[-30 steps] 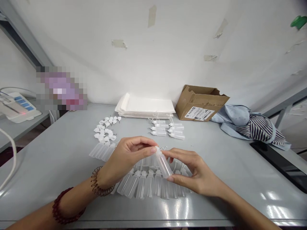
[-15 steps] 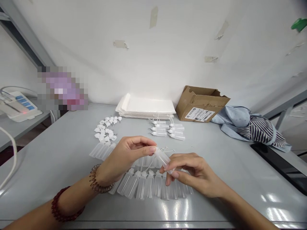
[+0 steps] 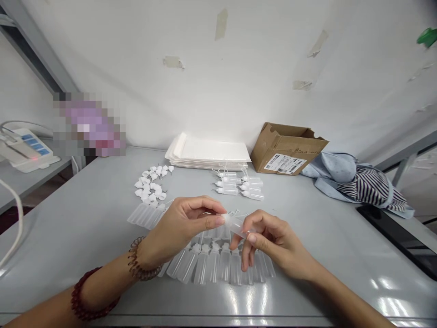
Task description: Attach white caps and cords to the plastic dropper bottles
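A small translucent squeeze bottle (image 3: 236, 226) is held up over the table between both hands. The thumb and fingertips of my left hand (image 3: 184, 223) pinch its white neck end, and the fingertips hide what sits there. My right hand (image 3: 273, 241) grips the bottle's other end between thumb and index finger, its remaining fingers curled loosely. Below the hands lies a row of similar bottles (image 3: 202, 269), with white tops and thin white stems on some. More bottles (image 3: 145, 215) rest left of my left hand, beside a cluster of white needle-tipped caps (image 3: 150, 182).
Several capped bottles (image 3: 252, 195) lie in two short columns farther back. Behind them are a stack of white envelopes (image 3: 215, 152) and an open cardboard box (image 3: 290, 148). Blue striped fabric (image 3: 372, 187) and a black phone (image 3: 399, 237) lie to the right.
The held bottle has turned from a steep slant to a flatter one. My right hand has moved slightly right, its fingers shifting on the bottle; my left hand keeps its pinch.
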`<state>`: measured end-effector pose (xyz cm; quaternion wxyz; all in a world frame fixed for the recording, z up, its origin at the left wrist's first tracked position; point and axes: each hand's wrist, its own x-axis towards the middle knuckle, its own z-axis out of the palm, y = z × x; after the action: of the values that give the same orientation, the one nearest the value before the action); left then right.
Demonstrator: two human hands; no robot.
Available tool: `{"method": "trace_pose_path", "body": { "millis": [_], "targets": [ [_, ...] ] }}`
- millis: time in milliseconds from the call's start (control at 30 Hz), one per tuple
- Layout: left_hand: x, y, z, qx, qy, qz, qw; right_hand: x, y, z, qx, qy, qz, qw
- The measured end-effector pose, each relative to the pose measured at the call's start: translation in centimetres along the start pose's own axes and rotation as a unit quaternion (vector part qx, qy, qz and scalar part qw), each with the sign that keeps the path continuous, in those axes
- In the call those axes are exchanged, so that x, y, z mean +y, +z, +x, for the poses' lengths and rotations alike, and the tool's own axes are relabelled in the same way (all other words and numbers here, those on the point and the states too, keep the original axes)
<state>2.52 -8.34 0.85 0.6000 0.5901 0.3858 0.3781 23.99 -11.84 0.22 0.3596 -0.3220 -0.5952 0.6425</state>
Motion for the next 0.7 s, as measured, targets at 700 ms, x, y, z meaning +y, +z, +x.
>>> {"method": "trace_pose_path", "body": {
  "millis": [700],
  "targets": [
    [1.1, 0.1, -0.2, 0.001, 0.0, 0.168, 0.986, 1.3, 1.0, -0.3, 0.117, -0.143, -0.285, 0.941]
  ]
}}
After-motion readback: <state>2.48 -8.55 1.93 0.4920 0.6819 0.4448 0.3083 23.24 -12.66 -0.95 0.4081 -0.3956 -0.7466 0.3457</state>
